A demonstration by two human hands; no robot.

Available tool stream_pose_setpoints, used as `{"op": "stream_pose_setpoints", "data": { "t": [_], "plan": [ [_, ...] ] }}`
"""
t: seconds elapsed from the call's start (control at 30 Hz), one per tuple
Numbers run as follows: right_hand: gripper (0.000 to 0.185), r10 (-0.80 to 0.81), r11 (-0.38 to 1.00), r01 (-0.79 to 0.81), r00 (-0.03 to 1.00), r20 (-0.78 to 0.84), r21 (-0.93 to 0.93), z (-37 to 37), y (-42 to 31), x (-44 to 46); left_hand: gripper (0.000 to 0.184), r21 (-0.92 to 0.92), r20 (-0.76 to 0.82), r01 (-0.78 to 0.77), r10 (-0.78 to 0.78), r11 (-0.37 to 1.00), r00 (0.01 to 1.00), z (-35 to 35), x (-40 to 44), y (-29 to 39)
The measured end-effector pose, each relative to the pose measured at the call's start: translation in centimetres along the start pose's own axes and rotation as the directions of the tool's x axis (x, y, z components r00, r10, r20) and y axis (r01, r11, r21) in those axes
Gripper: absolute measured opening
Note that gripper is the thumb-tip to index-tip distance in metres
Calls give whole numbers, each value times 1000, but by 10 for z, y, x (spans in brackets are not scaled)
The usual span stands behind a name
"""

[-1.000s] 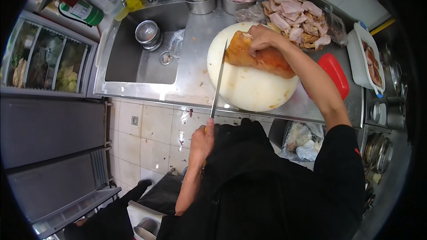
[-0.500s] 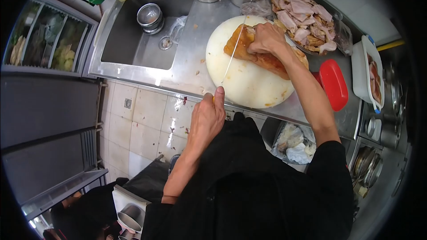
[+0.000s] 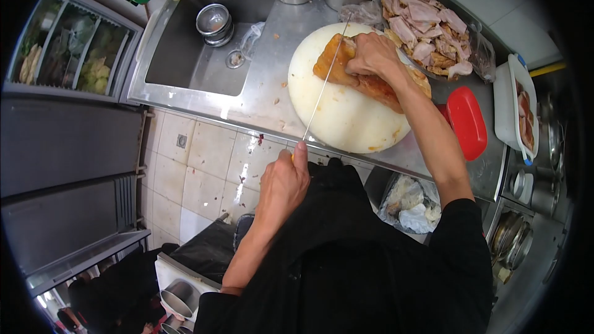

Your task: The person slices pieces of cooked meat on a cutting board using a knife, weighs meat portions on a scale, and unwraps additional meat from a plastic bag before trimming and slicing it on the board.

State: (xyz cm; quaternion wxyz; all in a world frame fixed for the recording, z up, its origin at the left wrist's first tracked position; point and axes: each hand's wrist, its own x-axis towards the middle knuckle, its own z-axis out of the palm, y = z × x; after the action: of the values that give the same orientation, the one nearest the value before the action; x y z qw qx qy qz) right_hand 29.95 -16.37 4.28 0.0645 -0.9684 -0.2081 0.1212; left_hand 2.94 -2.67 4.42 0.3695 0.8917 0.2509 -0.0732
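One long slab of cooked meat (image 3: 378, 89) is lying slantwise on a round, off-white cutting board (image 3: 346, 130), which is resting on the steel counter (image 3: 269, 80) in front of you. Its skin is showing a glossy golden orange at the left end and shading into reddish brown along the side nearest you; a paler patch is peeking out at the far edge, close to your knuckles. Your right hand (image 3: 374, 55) is bearing down from above, its fingers bending tightly over the meat and gripping it. Your left hand (image 3: 284, 179) is wrapping its fingers around the handle of a long knife (image 3: 318, 99), the thumb pointing forward toward the blade. Seen nearly edge-on, the blade is crossing the meat's left end as a thin bright line; whether it is biting in, I cannot tell. A red container (image 3: 467, 124) is sitting beside your right forearm.
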Motion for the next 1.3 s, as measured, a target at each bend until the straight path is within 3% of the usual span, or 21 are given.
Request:
{"op": "stream_pose_setpoints", "data": {
  "t": [0.23, 0.43, 0.53, 0.63, 0.77, 0.93, 1.13, 1.23, 1.3],
  "plan": [
    [40, -7, 1000, 7, 1000, 4, -5, 4, -4, -7, 58, -71, -92, -202, 195, 977, 976, 35, 86, 25],
    [44, 16, 999, -16, 1000, -16, -44, 4, -5, -6, 64, -79, -89, -151, 144, 985, 986, 46, 125, 45],
    [46, 17, 999, -17, 1000, 1, -48, 8, -1, 3, 63, -53, -113, -216, 209, 975, 971, 57, 118, 17],
    [49, 13, 998, -12, 1000, 11, -64, 8, 2, 9, 62, -44, -45, -85, 83, 995, 996, 50, 81, -7],
    [51, 2, 998, 3, 995, 95, -55, 5, 1, 10, 59, -26, -11, -6, 6, 1000, 1000, 47, 42, -39],
    [51, -36, 999, 36, 996, 84, -6, 8, 3, 8, 57, 20, 6, 36, -36, 999, 999, 37, 16, -42],
    [51, -77, 996, 72, 992, 98, 47, 9, 9, 11, 53, 4, -2, -39, 39, 999, 999, 26, 37, -25],
    [52, -112, 992, 108, 992, 61, 65, 12, 9, 9, 56, 113, -6, -264, 266, 958, 964, 46, 74, -19],
    [51, -106, 993, 104, 994, 34, 53, 13, 5, 2, 59, 12, -14, -136, 136, 991, 991, 46, 99, 6]
  ]
}}
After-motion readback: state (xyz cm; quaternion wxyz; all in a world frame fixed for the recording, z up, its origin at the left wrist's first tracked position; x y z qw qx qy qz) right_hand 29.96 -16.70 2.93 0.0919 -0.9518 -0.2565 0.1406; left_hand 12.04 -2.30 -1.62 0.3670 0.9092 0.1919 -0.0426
